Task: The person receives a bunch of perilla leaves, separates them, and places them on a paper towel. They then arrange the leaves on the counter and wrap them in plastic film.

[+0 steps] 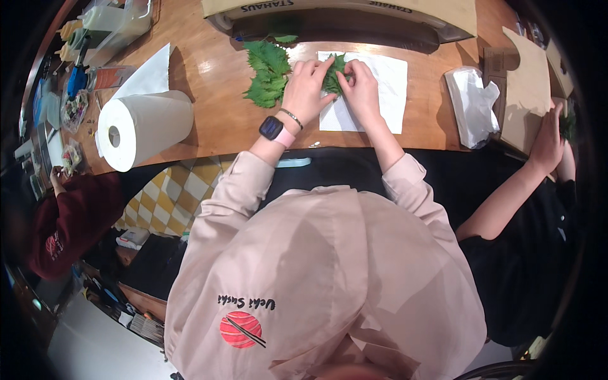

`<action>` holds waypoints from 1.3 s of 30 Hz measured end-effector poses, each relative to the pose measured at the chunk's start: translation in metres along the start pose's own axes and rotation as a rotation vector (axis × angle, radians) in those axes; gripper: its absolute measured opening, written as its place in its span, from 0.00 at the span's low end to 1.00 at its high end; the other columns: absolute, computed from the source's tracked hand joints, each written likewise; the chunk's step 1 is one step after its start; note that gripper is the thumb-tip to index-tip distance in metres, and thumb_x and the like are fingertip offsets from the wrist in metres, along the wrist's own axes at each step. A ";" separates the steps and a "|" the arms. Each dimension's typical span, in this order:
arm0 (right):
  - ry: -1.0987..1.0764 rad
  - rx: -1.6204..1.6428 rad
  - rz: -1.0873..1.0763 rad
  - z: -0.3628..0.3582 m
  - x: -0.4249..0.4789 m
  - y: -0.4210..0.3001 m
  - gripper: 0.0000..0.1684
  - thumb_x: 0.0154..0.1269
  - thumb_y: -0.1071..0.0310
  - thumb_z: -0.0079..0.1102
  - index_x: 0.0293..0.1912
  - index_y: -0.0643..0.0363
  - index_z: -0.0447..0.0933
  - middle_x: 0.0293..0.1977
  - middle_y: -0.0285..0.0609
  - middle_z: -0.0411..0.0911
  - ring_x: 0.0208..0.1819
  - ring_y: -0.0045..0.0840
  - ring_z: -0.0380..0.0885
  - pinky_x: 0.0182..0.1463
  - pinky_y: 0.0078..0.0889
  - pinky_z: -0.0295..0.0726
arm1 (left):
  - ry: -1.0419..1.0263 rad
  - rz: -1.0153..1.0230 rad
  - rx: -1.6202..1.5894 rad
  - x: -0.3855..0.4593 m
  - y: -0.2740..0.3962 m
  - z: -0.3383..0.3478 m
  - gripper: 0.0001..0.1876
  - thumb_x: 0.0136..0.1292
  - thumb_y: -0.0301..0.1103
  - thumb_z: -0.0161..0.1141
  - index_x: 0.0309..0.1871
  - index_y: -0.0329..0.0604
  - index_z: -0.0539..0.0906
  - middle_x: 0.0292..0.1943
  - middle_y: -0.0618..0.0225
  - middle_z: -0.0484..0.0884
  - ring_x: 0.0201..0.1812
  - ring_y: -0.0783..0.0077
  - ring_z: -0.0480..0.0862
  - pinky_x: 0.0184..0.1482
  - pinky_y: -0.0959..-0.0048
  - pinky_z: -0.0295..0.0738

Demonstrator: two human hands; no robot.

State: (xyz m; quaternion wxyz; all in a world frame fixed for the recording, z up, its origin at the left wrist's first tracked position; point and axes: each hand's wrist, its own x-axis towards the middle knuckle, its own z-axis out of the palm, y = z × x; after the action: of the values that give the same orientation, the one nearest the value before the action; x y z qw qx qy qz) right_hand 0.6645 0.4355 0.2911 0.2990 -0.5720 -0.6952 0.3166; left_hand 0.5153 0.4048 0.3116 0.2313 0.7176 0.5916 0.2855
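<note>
Green serrated leaves, like shiso, lie in a small stack (334, 78) on the left part of a white paper towel sheet (388, 90). My left hand (306, 88), with a dark watch and bracelet at the wrist, touches the stack's left side, fingertips at its top. My right hand (362, 90) is at the stack's right edge, thumb and fingertips bent onto the leaves. Whether either hand pinches a leaf is hard to tell. More such leaves (267, 73) lie spread on the wooden table just left of my left hand, with a single leaf (285, 38) above them.
A paper towel roll (147, 128) lies on the left of the table (218, 114). Beyond it are a blue torch head (77, 80) and squeeze bottles (97, 19). A cardboard box (342, 14) stands at the far edge, white plastic bags (470, 107) at right. Co-workers stand on both sides.
</note>
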 end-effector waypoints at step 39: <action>-0.675 0.475 0.110 0.034 -0.029 -0.081 0.07 0.62 0.66 0.61 0.37 0.59 0.79 0.27 0.32 0.75 0.26 0.11 0.70 0.31 0.16 0.70 | 0.279 -0.939 -1.211 -0.114 -0.017 -0.088 0.11 0.67 0.33 0.57 0.42 0.31 0.80 0.38 0.62 0.83 0.36 0.74 0.84 0.38 0.76 0.84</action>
State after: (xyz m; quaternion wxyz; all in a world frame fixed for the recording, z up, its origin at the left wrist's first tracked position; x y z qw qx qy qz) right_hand 0.5940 0.3923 0.3322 0.1605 -0.3873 -0.6303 0.6534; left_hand 0.4274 0.2956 0.3486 0.6031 0.0978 0.5981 0.5186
